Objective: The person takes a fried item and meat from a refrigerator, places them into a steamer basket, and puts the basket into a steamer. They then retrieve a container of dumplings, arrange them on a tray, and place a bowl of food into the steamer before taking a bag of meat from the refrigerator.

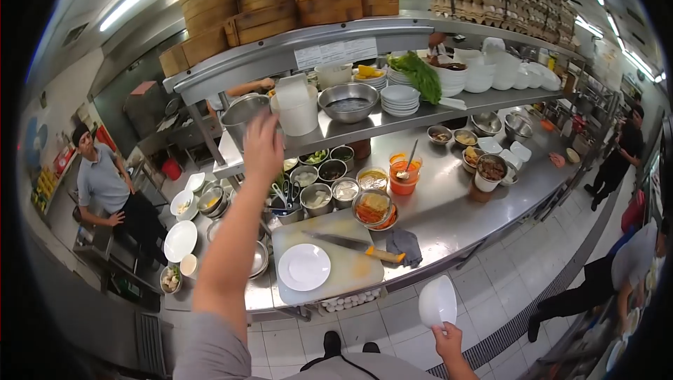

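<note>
My left hand (263,143) is raised over the left part of the steel shelf, in front of a metal pot (242,115) and beside a white tub (297,110). Its fingers are blurred, so whether it touches or holds anything does not show. Low at the right, my right hand (446,338) grips the rim of a white bowl (437,301). The bowl is tilted and hangs over the floor beside the counter. On the cutting board (350,283) lie a white plate (304,267) and a knife with a yellow handle (385,254). A dark cloth (403,247) is by the handle.
Food bowls and an orange container (405,175) stand behind the board. The shelf holds a metal bowl (348,102), small plates (400,99) and leafy greens (420,77). One person (102,173) stands at the left, others at the right. Egg trays (354,301) sit beneath the counter.
</note>
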{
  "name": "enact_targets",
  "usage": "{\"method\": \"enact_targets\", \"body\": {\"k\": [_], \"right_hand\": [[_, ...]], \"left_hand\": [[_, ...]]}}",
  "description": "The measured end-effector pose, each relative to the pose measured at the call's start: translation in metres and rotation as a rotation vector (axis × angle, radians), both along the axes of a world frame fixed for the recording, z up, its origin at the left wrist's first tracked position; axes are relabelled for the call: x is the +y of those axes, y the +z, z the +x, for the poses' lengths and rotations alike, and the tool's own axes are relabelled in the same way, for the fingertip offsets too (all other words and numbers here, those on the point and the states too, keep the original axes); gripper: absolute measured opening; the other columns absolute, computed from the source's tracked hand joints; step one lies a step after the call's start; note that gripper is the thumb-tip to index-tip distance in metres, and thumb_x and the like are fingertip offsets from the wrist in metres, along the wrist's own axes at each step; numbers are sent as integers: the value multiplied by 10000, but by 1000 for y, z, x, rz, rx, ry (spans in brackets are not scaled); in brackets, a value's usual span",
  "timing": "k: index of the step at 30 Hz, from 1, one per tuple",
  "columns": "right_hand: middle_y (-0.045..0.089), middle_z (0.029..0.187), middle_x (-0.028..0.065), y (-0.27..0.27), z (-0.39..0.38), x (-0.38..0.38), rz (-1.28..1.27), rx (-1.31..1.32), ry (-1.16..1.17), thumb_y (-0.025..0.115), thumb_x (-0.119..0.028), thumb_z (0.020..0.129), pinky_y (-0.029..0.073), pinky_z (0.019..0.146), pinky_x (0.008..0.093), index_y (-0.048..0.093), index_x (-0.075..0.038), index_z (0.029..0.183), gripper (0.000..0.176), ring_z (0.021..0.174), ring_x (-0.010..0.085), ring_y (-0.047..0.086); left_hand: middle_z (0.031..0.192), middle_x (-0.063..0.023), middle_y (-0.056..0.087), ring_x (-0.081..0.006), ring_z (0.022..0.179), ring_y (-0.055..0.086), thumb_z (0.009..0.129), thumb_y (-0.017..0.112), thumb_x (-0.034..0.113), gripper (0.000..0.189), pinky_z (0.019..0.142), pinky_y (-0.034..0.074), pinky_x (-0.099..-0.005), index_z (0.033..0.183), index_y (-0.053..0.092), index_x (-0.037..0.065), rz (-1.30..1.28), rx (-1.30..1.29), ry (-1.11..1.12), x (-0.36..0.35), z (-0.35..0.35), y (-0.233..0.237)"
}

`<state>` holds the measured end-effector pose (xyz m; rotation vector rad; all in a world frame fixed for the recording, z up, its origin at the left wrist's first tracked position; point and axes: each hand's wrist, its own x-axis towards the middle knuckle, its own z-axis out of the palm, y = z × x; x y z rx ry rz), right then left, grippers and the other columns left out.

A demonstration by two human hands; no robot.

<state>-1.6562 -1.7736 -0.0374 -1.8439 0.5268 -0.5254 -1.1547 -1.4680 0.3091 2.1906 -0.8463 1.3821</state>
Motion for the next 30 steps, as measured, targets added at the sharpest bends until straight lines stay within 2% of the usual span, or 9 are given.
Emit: {"method": "enact_targets", "body": {"k": [3, 5, 12, 13, 14, 24, 25, 26, 30], "right_hand": [[721, 799, 103, -10, -23, 2, -58, 54, -81, 738, -192, 937, 514, 714, 326, 729, 58, 952, 251, 784, 144, 650], [730, 799, 205, -12, -40, 10, -26, 99, -167, 742, -230, 925, 531, 707, 380, 748, 44, 968, 277, 769, 257, 724], [651, 689, 109, -72, -107, 36, -81, 196, -330, 695, -204, 950, 475, 620, 352, 677, 66, 862, 285, 673, 152, 589], [659, 858, 189, -88, -124, 37, -363, 247, -226, 644, -141, 942, 498, 686, 446, 687, -12, 1028, 161, 791, 303, 621], [667, 1027, 270, -91, -132, 41, -642, 298, -120, 593, -77, 935, 521, 751, 540, 697, -90, 1194, 279, 909, 454, 652], [642, 1152, 303, -70, -128, 40, -576, 305, -69, 597, -48, 877, 504, 842, 570, 662, -56, 1307, 435, 1002, 489, 628], [629, 905, 214, -47, -105, 41, -279, 243, -192, 645, -128, 911, 481, 716, 468, 655, 7, 1074, 212, 817, 330, 597], [615, 659, 124, -32, -89, 39, 20, 184, -312, 694, -207, 946, 457, 589, 366, 648, 71, 841, 301, 633, 170, 565], [694, 804, 256, -41, -60, 22, -114, 263, -222, 736, -248, 918, 521, 708, 420, 700, 70, 935, 320, 762, 339, 712]], "left_hand": [[1377, -213, 599, -416, 1261, 573, 908, 653, 70, 415, 1056, 474, -483, 1322, 645, 82, 121, -156, 26, -18, 65, 65], [1280, -195, 671, -399, 1172, 633, 889, 677, 109, 430, 1025, 495, -481, 1318, 652, 92, 279, 311, 88, -23, 95, 88], [1131, -164, 739, -391, 1062, 686, 856, 749, 184, 341, 912, 543, -483, 1185, 700, 111, 484, 350, 64, -27, 115, 99], [1131, -164, 739, -391, 1062, 686, 856, 749, 184, 341, 912, 543, -483, 1185, 700, 111, 487, 351, 63, -26, 118, 96], [1114, -170, 741, -394, 1044, 690, 875, 730, 177, 321, 897, 548, -483, 1186, 696, 107, 461, 307, 57, -26, 117, 94], [1089, -170, 728, -378, 1003, 691, 876, 673, 63, 224, 859, 558, -468, 1100, 686, 71, 12, 90, -184, -21, 91, 77], [1089, -170, 728, -378, 1003, 691, 876, 673, 63, 224, 859, 558, -468, 1100, 686, 71, 12, 100, -170, -16, 78, 74], [1084, -161, 724, -376, 1004, 688, 829, 672, 22, 230, 867, 556, -464, 1055, 688, 65, 39, 30, -219, -11, 62, 70], [1073, -128, 722, -366, 1089, 664, 666, 651, -65, 278, 944, 520, -476, 907, 685, 70, 163, -29, -311, 17, 2, -10]]}}
